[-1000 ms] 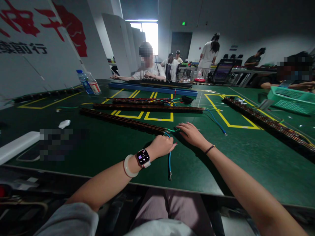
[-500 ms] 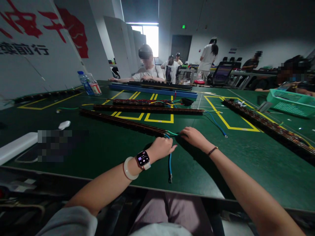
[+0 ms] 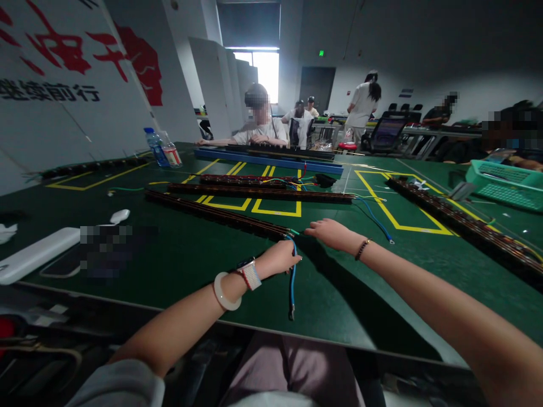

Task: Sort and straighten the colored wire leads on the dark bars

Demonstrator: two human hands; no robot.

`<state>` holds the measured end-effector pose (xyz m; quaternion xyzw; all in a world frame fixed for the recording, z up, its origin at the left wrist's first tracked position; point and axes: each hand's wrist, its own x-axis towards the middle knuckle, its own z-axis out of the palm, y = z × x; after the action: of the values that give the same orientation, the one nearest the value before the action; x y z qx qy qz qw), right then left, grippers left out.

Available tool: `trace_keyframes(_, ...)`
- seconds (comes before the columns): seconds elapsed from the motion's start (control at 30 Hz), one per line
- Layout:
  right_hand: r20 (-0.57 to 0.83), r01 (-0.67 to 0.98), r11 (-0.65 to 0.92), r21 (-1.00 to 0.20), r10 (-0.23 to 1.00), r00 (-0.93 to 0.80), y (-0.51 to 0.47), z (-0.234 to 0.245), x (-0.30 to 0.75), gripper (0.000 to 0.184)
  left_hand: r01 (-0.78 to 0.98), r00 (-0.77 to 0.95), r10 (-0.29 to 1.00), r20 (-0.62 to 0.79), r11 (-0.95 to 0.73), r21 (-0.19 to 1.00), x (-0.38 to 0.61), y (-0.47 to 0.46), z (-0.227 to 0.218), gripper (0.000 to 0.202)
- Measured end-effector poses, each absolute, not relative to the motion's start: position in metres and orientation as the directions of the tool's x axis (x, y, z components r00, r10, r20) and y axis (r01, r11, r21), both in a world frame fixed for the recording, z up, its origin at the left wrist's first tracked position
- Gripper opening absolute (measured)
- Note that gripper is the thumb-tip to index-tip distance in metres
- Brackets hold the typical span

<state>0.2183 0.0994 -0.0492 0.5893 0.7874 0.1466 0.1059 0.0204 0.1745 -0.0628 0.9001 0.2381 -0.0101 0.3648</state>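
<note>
A long dark strip with copper-coloured lines lies aslant on the green table. From its near end come a short green wire and a blue cable with a metal lug at its tip. Curled fingers of my left hand close on the blue cable just below the strip's end, and the rest of the cable hangs toward the table's front edge. To the right, my right hand is closed in a pinch at the far end of the green wire; its fingertips are partly hidden.
Behind lie another dark strip with a blue lead and a wired bundle. A blue rail crosses the back, near a seated person. At right are a strip and a green basket; at left, a white case and bottles.
My left hand has rolled, so the watch face turns away and the blue cable shows along the fingers. My right hand stays by the green wire. The view has shifted slightly.
</note>
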Motion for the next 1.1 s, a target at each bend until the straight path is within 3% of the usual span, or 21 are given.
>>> trace_keyframes(0.1, -0.013, 0.787, 0.335, 0.518, 0.923, -0.384, 0.11, -0.045, 0.222, 0.024, 0.426, 0.887, 0.436, -0.154, -0.64, 0.639, 0.02, 0.175, -0.066, 0.02)
trace_keyframes(0.27, -0.063, 0.635, 0.405, 0.658, 0.87, -0.49, 0.133, -0.039, 0.233, 0.019, 0.381, 0.894, 0.447, -0.038, -0.713, 0.589, 0.019, 0.176, -0.071, 0.021)
trace_keyframes(0.43, -0.109, 0.564, 0.438, 0.7, 0.846, -0.521, 0.147, -0.037, 0.239, 0.021, 0.379, 0.886, 0.464, -0.002, -0.719, 0.582, 0.02, 0.176, -0.071, 0.019)
trace_keyframes(0.53, -0.101, 0.601, 0.427, 0.676, 0.861, -0.498, 0.144, -0.041, 0.24, 0.021, 0.379, 0.885, 0.464, -0.047, -0.657, 0.651, 0.02, 0.177, -0.073, 0.02)
trace_keyframes(0.63, -0.027, 0.719, 0.352, 0.6, 0.906, -0.422, 0.132, -0.048, 0.245, 0.014, 0.32, 0.906, 0.418, -0.063, -0.582, 0.748, 0.019, 0.181, -0.078, 0.025)
trace_keyframes(0.7, 0.095, 0.837, 0.23, 0.497, 0.944, -0.315, 0.119, -0.055, 0.25, 0.02, 0.287, 0.913, 0.406, -0.047, -0.555, 0.781, 0.018, 0.183, -0.081, 0.026)
trace_keyframes(0.87, 0.43, 0.991, -0.128, 0.03, 0.897, 0.103, 0.083, -0.082, 0.258, 0.033, 0.266, 0.91, 0.411, -0.051, -0.486, 0.833, 0.018, 0.183, -0.083, 0.027)
trace_keyframes(0.93, 0.454, 0.986, -0.146, -0.076, 0.875, 0.165, 0.073, -0.092, 0.256, 0.032, 0.25, 0.917, 0.391, -0.076, -0.418, 0.874, 0.019, 0.182, -0.082, 0.024)
trace_keyframes(1.0, 0.455, 0.988, -0.111, -0.104, 0.878, 0.146, 0.066, -0.098, 0.252, 0.031, 0.241, 0.924, 0.371, -0.09, -0.385, 0.891, 0.019, 0.181, -0.082, 0.023)
trace_keyframes(1.1, 0.455, 0.991, -0.07, -0.118, 0.883, 0.116, 0.064, -0.101, 0.246, 0.034, 0.248, 0.926, 0.372, -0.066, -0.469, 0.848, 0.017, 0.183, -0.08, 0.024)
